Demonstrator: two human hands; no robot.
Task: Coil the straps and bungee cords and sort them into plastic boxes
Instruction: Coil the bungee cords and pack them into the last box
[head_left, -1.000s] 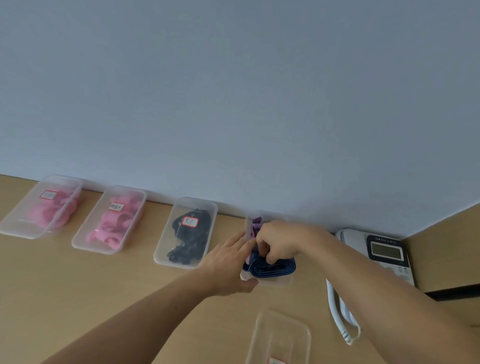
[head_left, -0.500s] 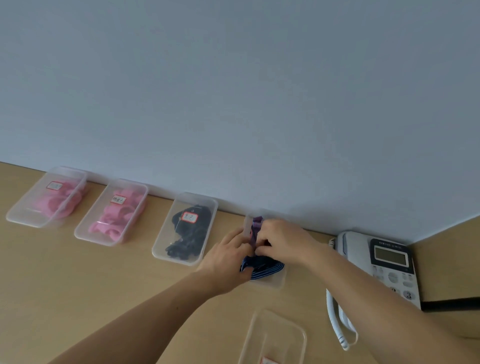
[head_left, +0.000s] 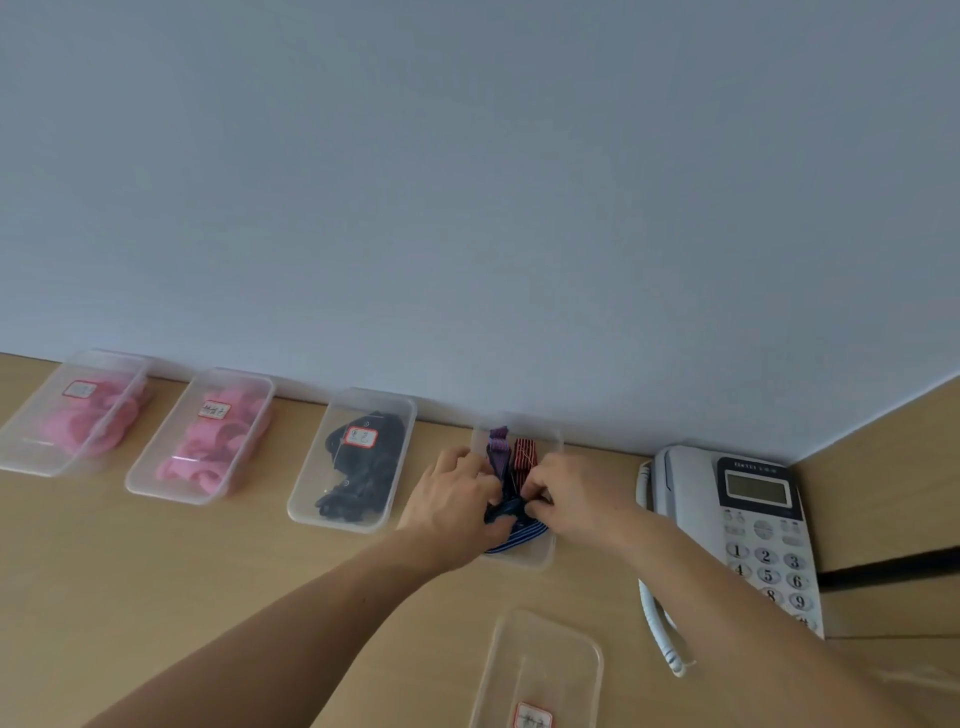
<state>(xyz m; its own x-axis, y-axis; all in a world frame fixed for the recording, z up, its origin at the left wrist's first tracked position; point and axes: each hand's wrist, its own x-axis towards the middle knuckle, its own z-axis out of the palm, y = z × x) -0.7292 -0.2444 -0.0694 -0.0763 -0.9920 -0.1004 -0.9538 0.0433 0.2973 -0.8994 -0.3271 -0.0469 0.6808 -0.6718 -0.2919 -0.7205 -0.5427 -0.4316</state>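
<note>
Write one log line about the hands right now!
left hand: grips blue strap | right hand: pinches blue strap | where: in box beside phone

A blue striped strap (head_left: 519, 536), pink straps (head_left: 205, 449), black cords (head_left: 363, 480) — white phone (head_left: 685, 499), tan table (head_left: 156, 597).

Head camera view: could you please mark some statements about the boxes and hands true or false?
The left hand and right hand grip the blue striped strap over the box beside the telephone. True.
The two leftmost boxes hold black cords. False: the far-left box and second box hold pink items; black cords are in the third box.
The telephone stands right of the row. True.
The container nearest the camera is packed with straps. False: that nearest container shows only a label.
</note>
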